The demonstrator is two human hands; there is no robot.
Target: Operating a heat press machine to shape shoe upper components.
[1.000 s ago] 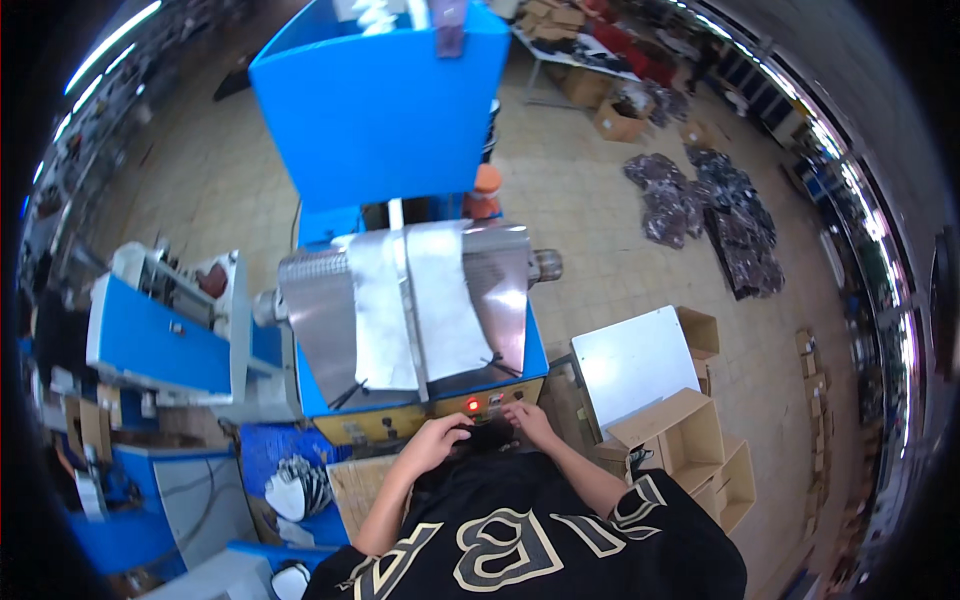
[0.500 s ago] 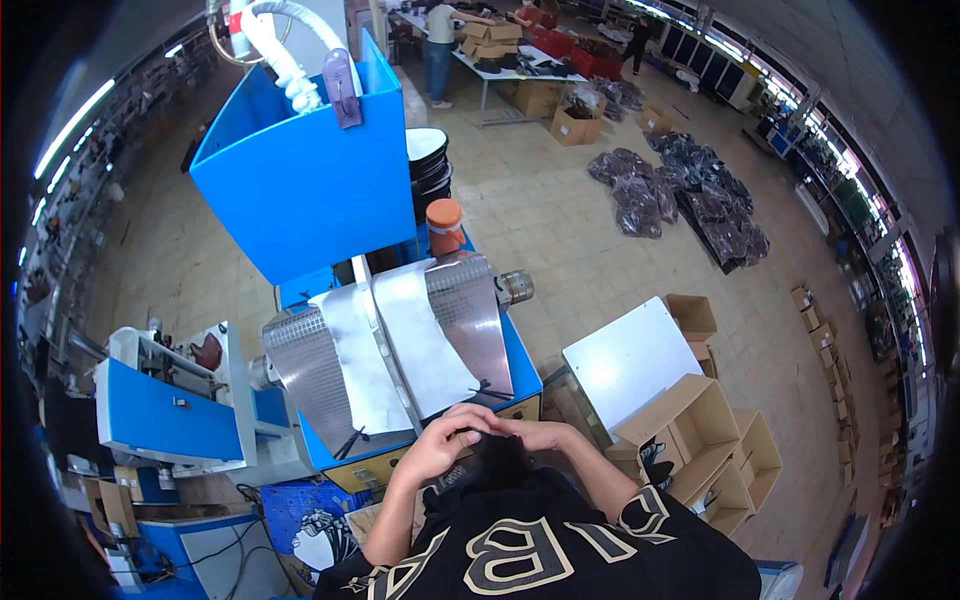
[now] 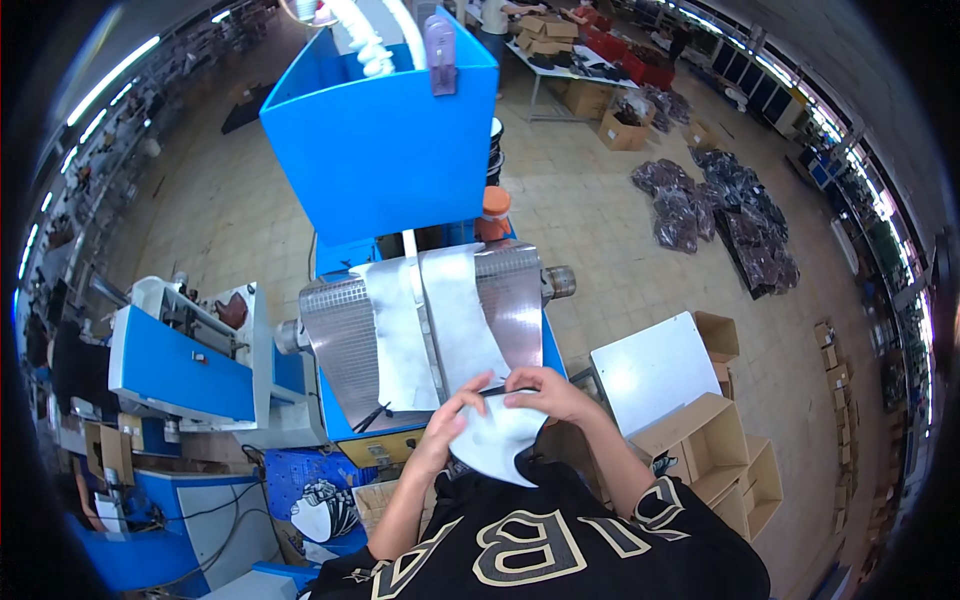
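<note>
A white, curved flat piece with a pointed lower tip [image 3: 495, 438] is held up in front of my chest. My left hand [image 3: 452, 422] grips its left upper edge, with the fingers bent over it. At its top right edge, my right hand [image 3: 548, 394] pinches it between thumb and fingers. A thin dark edge shows along the top of the piece between my hands. Just beyond them, white sheeting [image 3: 395, 335] lies over the patterned metal plates [image 3: 335, 330] of a machine, on both sides of a narrow upright metal bar [image 3: 425, 345].
A big blue hopper [image 3: 385, 150] rises behind the plates, with an orange-lidded tub [image 3: 494, 210] beside it. To the right stand a white-topped table [image 3: 650, 370] and open cardboard boxes [image 3: 715, 455]. Stacked white pieces [image 3: 318, 512] lie low at left, near a blue-and-white machine [image 3: 185, 365].
The white piece now shows its face between my hands, where something dark was held before. My hands have risen and spread apart slightly. The whole view has shifted, moving the machine rightward.
</note>
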